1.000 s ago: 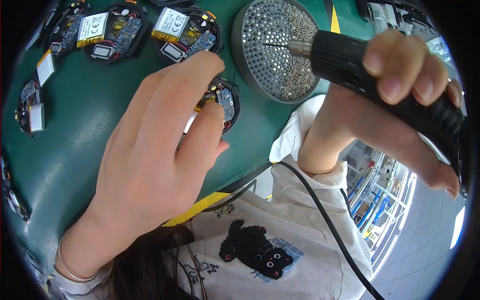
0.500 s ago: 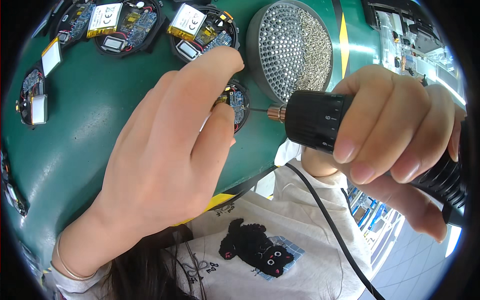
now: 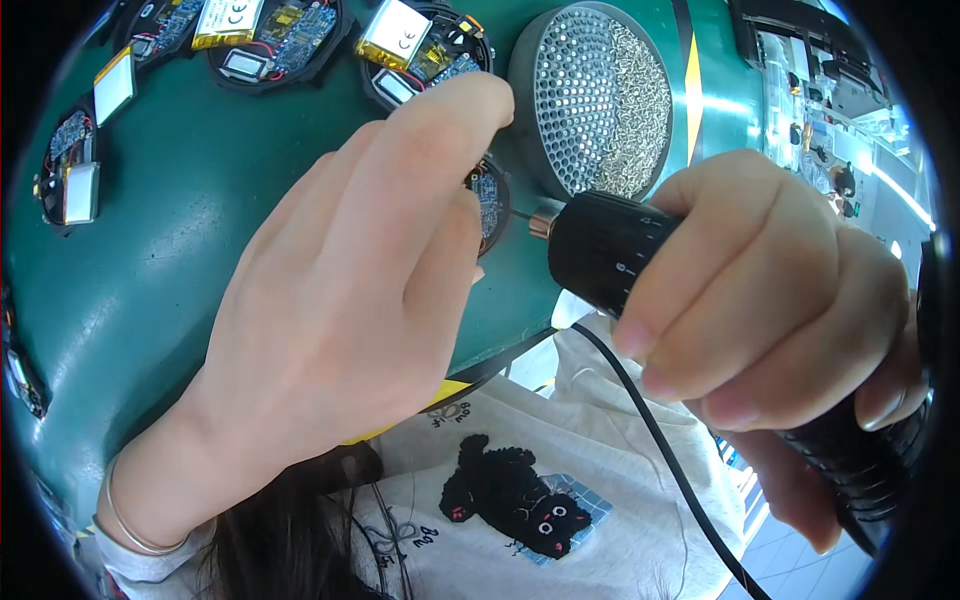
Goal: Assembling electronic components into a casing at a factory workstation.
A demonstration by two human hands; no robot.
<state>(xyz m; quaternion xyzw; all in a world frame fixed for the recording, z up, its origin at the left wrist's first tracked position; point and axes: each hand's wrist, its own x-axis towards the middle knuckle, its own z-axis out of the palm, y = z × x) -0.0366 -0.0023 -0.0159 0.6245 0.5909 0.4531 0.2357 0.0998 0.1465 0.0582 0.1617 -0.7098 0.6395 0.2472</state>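
My right hand [image 3: 770,290] is wrapped round a black electric screwdriver [image 3: 605,245], whose thin bit points left. The bit's tip is close to the right edge of a round device with a blue circuit board [image 3: 488,205]; whether it touches cannot be made out. My left hand [image 3: 340,260] grips that device, its fingers bent round the left side and covering most of it. Beyond the screwdriver stands a round grey screw tray [image 3: 585,105], with rows of holes on its left half and loose small screws [image 3: 640,110] heaped on its right.
Similar open round devices with white battery packs [image 3: 395,32] lie along the far edge of the green mat [image 3: 200,210]; another [image 3: 70,180] lies at the left. A black cable [image 3: 650,430] runs down past my shirt. Yellow-black tape [image 3: 693,95] marks the mat's right.
The screwdriver has tilted, its rear end lower, and its bit has drawn slightly away from the board. In the view, the mat's things and my left hand have shifted a little right.
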